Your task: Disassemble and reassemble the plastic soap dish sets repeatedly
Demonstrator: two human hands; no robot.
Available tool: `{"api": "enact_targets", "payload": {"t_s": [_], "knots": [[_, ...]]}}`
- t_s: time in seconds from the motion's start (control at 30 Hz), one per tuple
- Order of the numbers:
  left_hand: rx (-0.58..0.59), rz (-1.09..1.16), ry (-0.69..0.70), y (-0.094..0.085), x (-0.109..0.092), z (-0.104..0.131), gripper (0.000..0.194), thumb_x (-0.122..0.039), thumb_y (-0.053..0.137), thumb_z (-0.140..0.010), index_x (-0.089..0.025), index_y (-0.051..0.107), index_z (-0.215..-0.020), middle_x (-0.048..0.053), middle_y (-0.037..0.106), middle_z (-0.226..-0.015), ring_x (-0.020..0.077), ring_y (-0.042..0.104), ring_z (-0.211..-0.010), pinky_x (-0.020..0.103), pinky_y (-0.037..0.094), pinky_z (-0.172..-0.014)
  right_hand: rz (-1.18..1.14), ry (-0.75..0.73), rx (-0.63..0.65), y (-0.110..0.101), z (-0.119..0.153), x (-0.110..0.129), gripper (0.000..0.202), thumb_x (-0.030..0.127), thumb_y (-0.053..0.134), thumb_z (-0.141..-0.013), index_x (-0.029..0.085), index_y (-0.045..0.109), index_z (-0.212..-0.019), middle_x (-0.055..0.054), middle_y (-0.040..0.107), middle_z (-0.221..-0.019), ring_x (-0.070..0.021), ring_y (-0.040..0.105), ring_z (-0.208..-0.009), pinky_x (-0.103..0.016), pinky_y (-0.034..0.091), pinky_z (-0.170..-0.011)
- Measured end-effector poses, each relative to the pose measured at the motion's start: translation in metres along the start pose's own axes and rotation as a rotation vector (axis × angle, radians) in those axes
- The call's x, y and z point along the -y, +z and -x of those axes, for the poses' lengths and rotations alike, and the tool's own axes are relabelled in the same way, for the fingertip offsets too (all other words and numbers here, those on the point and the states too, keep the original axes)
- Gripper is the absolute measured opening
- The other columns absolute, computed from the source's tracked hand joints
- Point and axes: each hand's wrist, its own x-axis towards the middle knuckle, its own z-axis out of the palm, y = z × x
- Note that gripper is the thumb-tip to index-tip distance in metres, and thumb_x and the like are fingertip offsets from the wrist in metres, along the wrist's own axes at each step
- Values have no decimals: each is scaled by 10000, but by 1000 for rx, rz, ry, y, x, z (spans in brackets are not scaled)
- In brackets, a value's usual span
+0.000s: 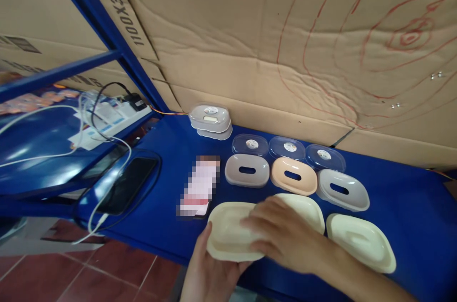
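My left hand [210,268] grips a cream soap dish [228,226] by its left end and underside, holding it over the front edge of the blue table. Above the dish's right side is my right hand [282,230], slightly blurred, its fingers apart and reaching into the hollow; contact is hard to make out. Partly behind my right hand lies a second cream dish [303,209]. Another cream dish [360,242] rests to the right, beyond my forearm. Slotted inserts in grey [237,176], peach [282,183] and light grey [353,199] form a row behind them.
Clear lids [241,140] with round stickers lie behind the inserts. Stacked, lidded dishes [212,126] stand by the cardboard wall [228,69]. A phone with a blurred-out screen [200,188] lies left of the dishes. Farther left are a dark phone [130,185], white cables and a power strip [110,123].
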Motion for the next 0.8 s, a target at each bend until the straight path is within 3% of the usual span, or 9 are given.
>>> {"api": "enact_targets", "payload": {"t_s": [0.07,0.17,0.3,0.4,0.5,0.63,0.73,0.8], "knots": [[8,-11,5,-4,3,-5,421,-396,541,-1054,-205,713,-1388,146,734,-1383,399,595,-1389,606,405,-1193,98,106,-60,-3,-12,-19,239,307,509,-1109,197,661,-1258,-82,758,-1180,-207,678,-1102,-374,489,-988],[62,-83,33,-13,6,-10,428,-381,521,-1058,-199,707,-1399,171,673,-1465,416,569,-1414,639,370,-1206,340,161,-7,6,-26,-43,259,244,548,-1084,164,662,-1302,-125,735,-1279,-286,644,-1231,-472,462,-1066],[112,-79,14,-21,5,-14,457,-425,494,-1059,-252,669,-1444,146,664,-1483,403,551,-1435,639,346,-1215,436,154,86,24,-29,-56,331,170,606,-1041,138,634,-1369,-130,739,-1273,-304,669,-1172,-497,481,-1031],[98,-35,10,-19,4,-20,509,-505,469,-1058,-326,579,-1520,104,653,-1506,381,529,-1458,630,347,-1213,380,175,33,17,-24,-48,298,188,558,-1073,181,643,-1358,-102,756,-1245,-263,681,-1138,-454,487,-1004],[73,-13,53,-11,2,-26,504,-507,452,-1070,-342,554,-1535,85,623,-1541,355,536,-1454,605,367,-1205,236,169,-40,-4,-18,-28,261,242,552,-1087,199,653,-1324,-87,768,-1220,-241,693,-1087,-425,485,-983],[78,-4,78,6,-5,-31,558,-582,422,-1070,-238,654,-1443,138,665,-1484,354,622,-1357,589,443,-1143,80,64,113,-25,-11,0,231,173,616,-1040,211,658,-1264,-47,771,-1174,-219,690,-1041,-391,486,-930],[92,-4,57,17,-11,-32,704,-715,418,-1017,-172,718,-1351,166,729,-1382,354,685,-1249,555,464,-1124,120,35,178,-24,-9,9,262,103,653,-987,189,647,-1235,-41,753,-1168,-228,671,-1040,-399,479,-912],[71,-20,62,21,-11,-32,707,-719,431,-1011,-160,732,-1321,163,760,-1319,338,710,-1192,531,467,-1120,147,29,188,-20,-8,10,259,86,662,-968,180,644,-1208,-40,744,-1137,-231,665,-1020,-399,480,-891]]}}
